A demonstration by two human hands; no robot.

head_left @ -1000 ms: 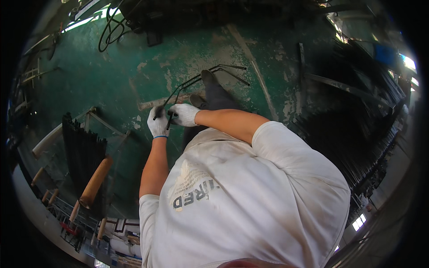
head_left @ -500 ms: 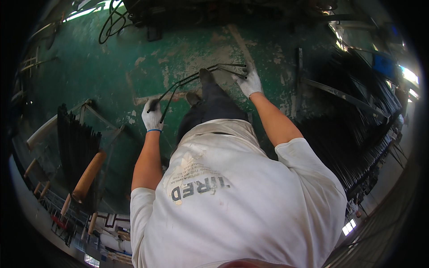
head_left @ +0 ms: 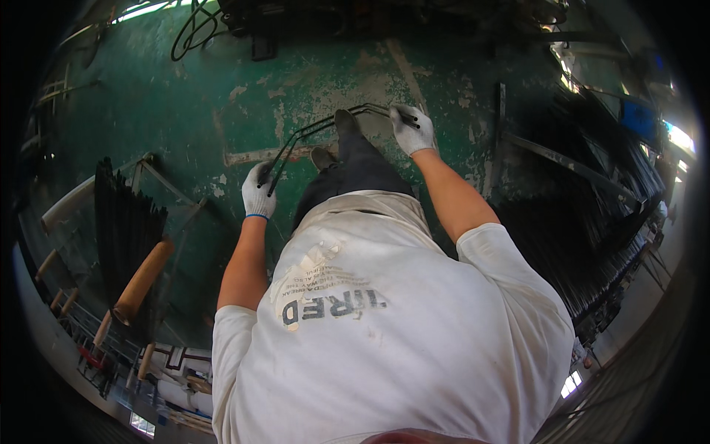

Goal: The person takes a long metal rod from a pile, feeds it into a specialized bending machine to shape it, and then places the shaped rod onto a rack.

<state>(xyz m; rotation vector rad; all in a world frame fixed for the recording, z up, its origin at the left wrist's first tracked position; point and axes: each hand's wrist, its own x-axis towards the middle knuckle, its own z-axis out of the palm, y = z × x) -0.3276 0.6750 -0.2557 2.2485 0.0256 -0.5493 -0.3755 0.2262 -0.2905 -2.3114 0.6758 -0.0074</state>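
Two thin, dark bent metal tubes (head_left: 318, 127) span the gap between my hands, lying close to each other in front of my legs. My left hand (head_left: 258, 192), in a white knit glove with a blue cuff edge, is closed around their left ends, which poke out below the fingers. At the other side my right hand (head_left: 414, 133), also in a white glove, is closed on the right ends. The tube tips show against its palm. Dark smudges mark the gloves' fingers.
A worn green floor (head_left: 170, 96) stretches ahead. To the right, a large stack of dark rods (head_left: 569, 222) rests by a metal frame (head_left: 569, 166). On the left stands a rack with a bundle of dark rods (head_left: 126, 222) and brown rollers (head_left: 144, 281). Dark machinery (head_left: 310, 18) sits at the far side.
My right hand has closed more fully over the tube ends, and the two tubes there have come closer together. My left hand has shifted slightly right, still holding its ends.
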